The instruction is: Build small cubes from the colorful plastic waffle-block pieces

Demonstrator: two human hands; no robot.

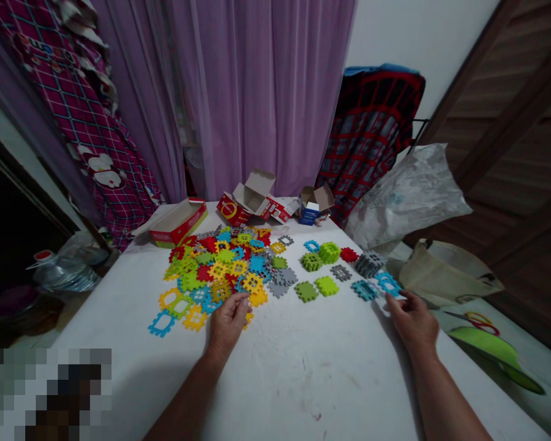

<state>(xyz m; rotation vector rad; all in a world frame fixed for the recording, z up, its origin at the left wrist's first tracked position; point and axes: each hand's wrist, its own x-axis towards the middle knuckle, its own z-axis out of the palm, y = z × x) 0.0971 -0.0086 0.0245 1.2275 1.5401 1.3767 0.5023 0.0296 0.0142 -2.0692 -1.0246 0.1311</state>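
Note:
My left hand [229,320] is at the front edge of a mixed pile of plastic interlocking tiles [220,269]. Its fingers are curled together, with a yellow tile [249,318] showing beside them; whether they grip anything is hidden. On the right, the thumb and fingers of my right hand [416,324] close at the near edge of a blue frame tile [388,283]. That tile lies beside a stack of blue tiles [365,290] and a grey stack [370,263]. Green stacks [329,252] and single green tiles [307,291] sit between my hands.
Open cardboard boxes, a red one [179,226] and a blue one [309,212] among them, stand along the back of the white table [298,380]. Past its right edge are a clear plastic bag [399,196], a beige bag [445,269] and scissors [475,321]. Purple curtains [266,92] hang behind.

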